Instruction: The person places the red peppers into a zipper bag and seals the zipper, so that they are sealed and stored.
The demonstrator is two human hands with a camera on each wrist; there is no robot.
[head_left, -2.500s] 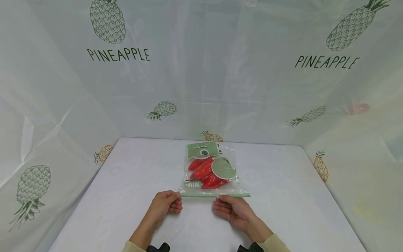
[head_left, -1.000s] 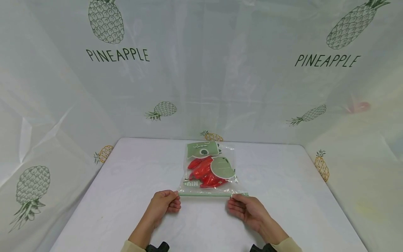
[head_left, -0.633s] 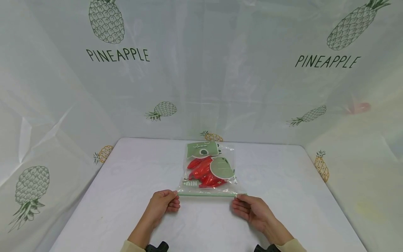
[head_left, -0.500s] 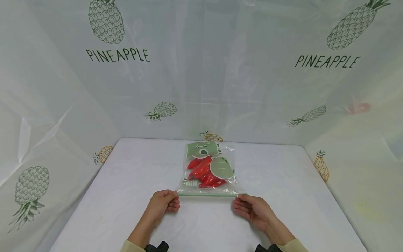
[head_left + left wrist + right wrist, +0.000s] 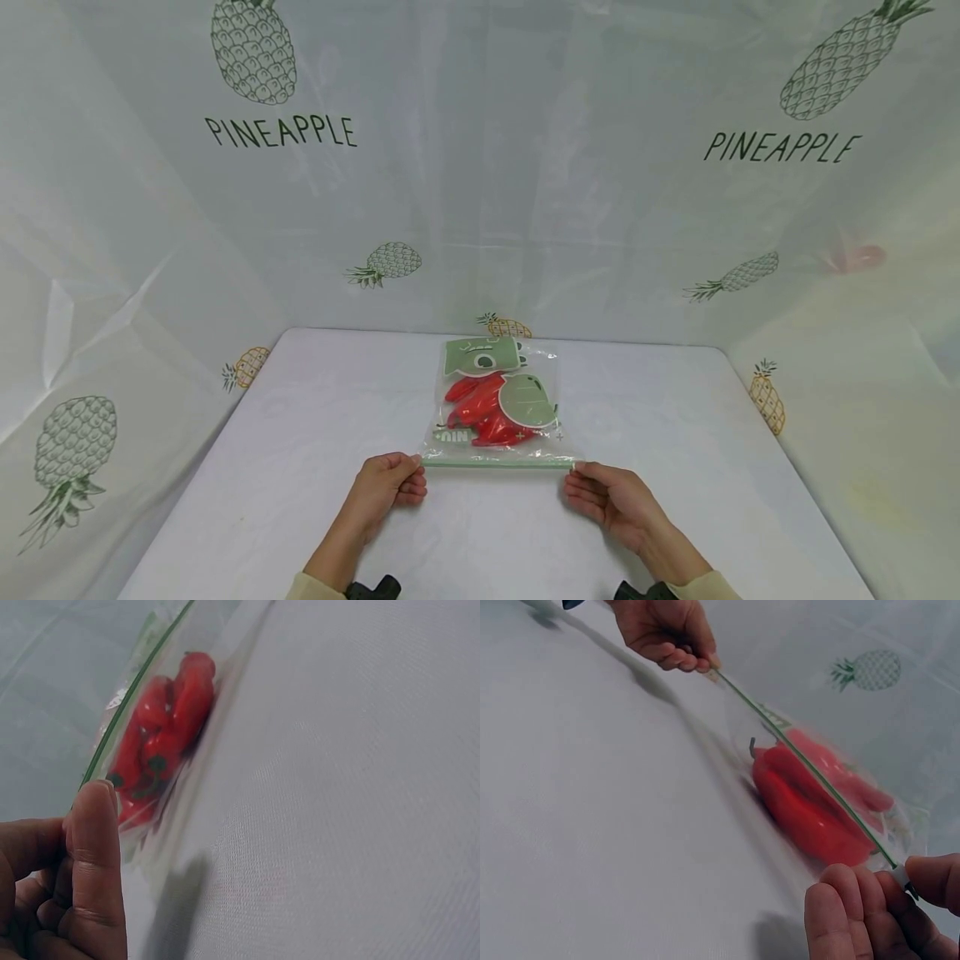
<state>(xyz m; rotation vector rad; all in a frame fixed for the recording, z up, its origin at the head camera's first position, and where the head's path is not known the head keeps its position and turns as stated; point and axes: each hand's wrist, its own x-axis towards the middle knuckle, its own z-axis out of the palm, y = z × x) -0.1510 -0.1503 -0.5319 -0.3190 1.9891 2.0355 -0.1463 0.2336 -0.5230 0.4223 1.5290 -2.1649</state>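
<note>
A clear zip bag (image 5: 495, 400) printed with green cartoon shapes lies flat on the white table (image 5: 315, 433). Red peppers (image 5: 480, 412) show through it, also seen in the left wrist view as red peppers (image 5: 161, 735) and in the right wrist view as red peppers (image 5: 810, 802). Its green zip strip (image 5: 498, 464) runs along the near edge. My left hand (image 5: 386, 483) pinches the strip's left end. My right hand (image 5: 607, 496) pinches the strip's right end, fingers (image 5: 855, 915) curled on it.
Translucent sheets printed with pineapples (image 5: 255, 50) wall in the table on the left, back and right. The bag is the only object on the white cloth. Both sleeves (image 5: 315, 587) come in from the near edge.
My right hand has slid rightward along the zip strip from near its middle to its right end. The left hand has kept its pinch at the left end. The bag shifted slightly.
</note>
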